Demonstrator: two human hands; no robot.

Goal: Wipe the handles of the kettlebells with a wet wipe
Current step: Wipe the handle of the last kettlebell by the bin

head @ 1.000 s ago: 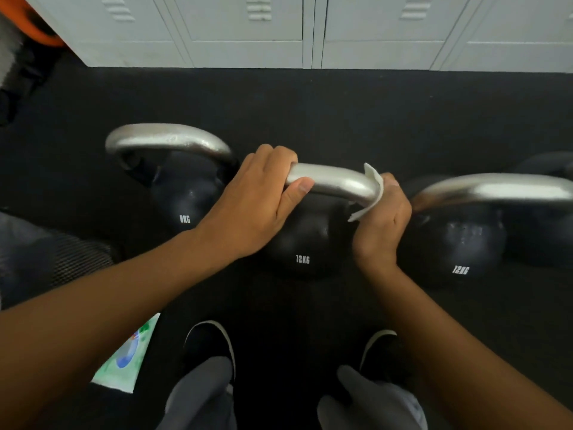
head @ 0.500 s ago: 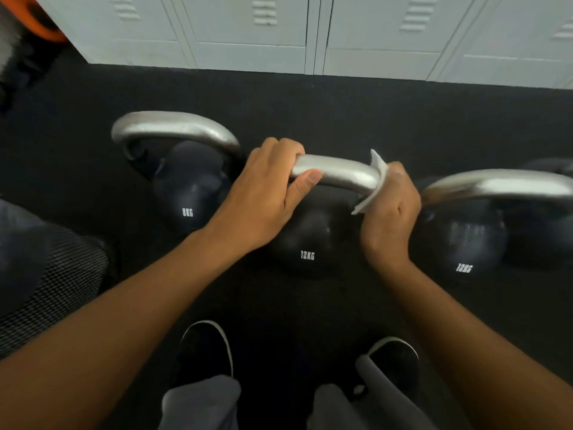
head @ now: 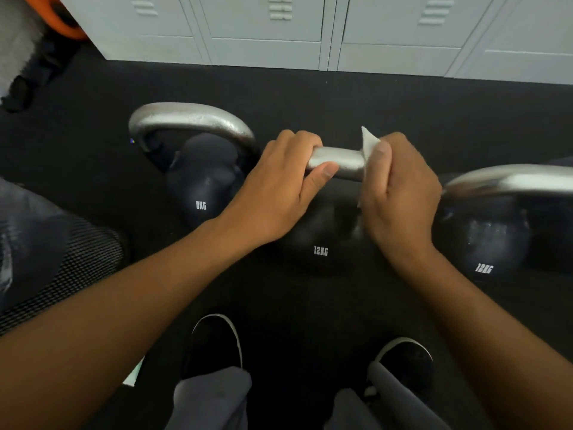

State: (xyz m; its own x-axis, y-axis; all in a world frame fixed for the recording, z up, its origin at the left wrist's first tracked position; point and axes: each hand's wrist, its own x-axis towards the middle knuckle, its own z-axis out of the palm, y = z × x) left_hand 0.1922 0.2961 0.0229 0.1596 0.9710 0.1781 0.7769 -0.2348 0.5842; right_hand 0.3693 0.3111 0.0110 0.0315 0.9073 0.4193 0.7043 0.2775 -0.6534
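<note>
Head view: three kettlebells in a row on dark rubbery floor (head: 310,94), all round black balls with curved silver metal handles. Left kettlebell (head: 201,193) marked 8KG, its handle (head: 189,117) rough and pitted. Middle kettlebell (head: 322,240) marked 12KG, right kettlebell (head: 486,243) also 12KG, its handle (head: 511,181) smooth and shiny, cut off by the frame's right edge. Two hands on the middle handle (head: 339,161): left hand (head: 279,193) wrapped round its left end, thumb underneath; right hand (head: 400,193) curled round the handle's right part with one white wet wipe (head: 369,147) squeezed between fingers and metal, a pointed corner of the wipe sticking up, another bit hanging below. Two dark shoes (head: 217,346) with white rims near the floor's near edge, grey trouser legs above them. Pale metal lockers (head: 279,29) with vent slots along the far edge; orange object (head: 59,17) at far left corner; mesh-textured dark thing (head: 62,265) at left edge. Versus half a second ago: right hand and wipe slid left along the handle, bare metal between the hands shorter; left hand same spot.
</note>
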